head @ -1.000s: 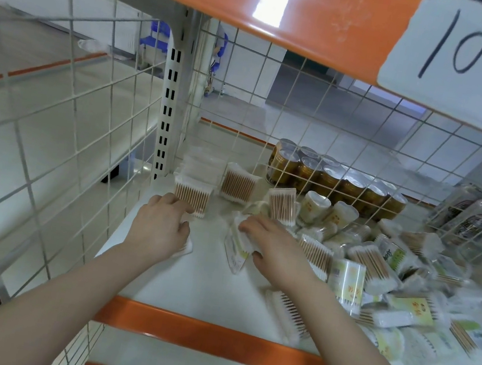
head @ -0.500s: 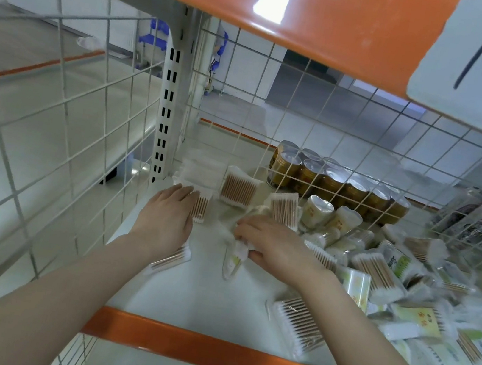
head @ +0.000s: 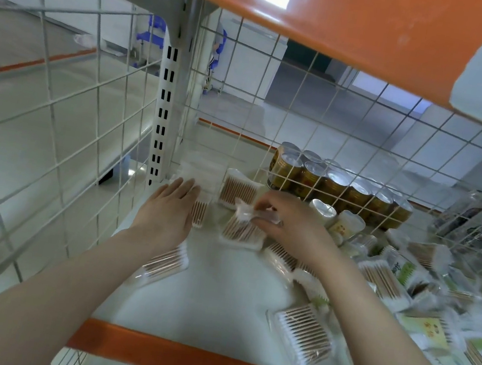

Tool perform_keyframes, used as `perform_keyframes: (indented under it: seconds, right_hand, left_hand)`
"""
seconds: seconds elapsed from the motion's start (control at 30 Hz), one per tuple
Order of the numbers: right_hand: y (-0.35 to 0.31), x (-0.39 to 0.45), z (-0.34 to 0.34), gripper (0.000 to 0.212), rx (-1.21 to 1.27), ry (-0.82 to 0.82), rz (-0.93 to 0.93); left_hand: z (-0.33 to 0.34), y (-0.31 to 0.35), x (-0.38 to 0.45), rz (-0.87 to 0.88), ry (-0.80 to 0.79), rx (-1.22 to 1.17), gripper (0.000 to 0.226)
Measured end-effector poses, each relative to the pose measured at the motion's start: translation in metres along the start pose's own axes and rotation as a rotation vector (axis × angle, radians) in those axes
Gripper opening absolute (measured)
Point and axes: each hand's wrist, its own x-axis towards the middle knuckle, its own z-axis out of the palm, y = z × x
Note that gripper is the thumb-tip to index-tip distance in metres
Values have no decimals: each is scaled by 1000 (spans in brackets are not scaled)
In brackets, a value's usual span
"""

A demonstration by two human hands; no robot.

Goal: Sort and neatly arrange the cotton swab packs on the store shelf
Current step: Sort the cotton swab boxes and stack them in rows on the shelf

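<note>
Key relation: right hand pinches a small clear pack by its top edge, lifted just above a flat swab pack lying directly under it. The neat row sits to the grip's left and slightly beyond, in the back-left corner; the likely move is a short carry left-and-back. Long axis of the held pack runs roughly left-right, though blur makes its exact tilt hard to tell.

Near side of the grip: two loose packs, one at the shelf's front edge, one partly under the left forearm. Neither is on the path.

Level with the grip: left hand is flat, fingers straight, holding nothing, resting against the small pack at the row's front. It's nearer the row than the right hand and probably steadies it, but it also sits right on the drop spot and may need to shift.

Right of the grip: unsorted heap of packs, mixed labels, lying at all angles. Most of the task remains.

Beyond the grip: upright brown-stick pack, white stacked packs in the corner, two small tubs. Behind the wire grid: gold cans, out of reach, no obstruction.
</note>
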Motion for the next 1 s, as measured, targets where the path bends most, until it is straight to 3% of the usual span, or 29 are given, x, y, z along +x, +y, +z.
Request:
perform_keyframes:
  seconds: [0.47, 1.0]
  right_hand:
    - [20, 63, 22, 19, 89, 226, 110]
    - [31, 78, 72, 22, 4, 170, 151]
  left_hand:
    - [6, 5, 8, -11, -33, -10, 65]
    - [8, 6, 12, 8, -12, 12, 61]
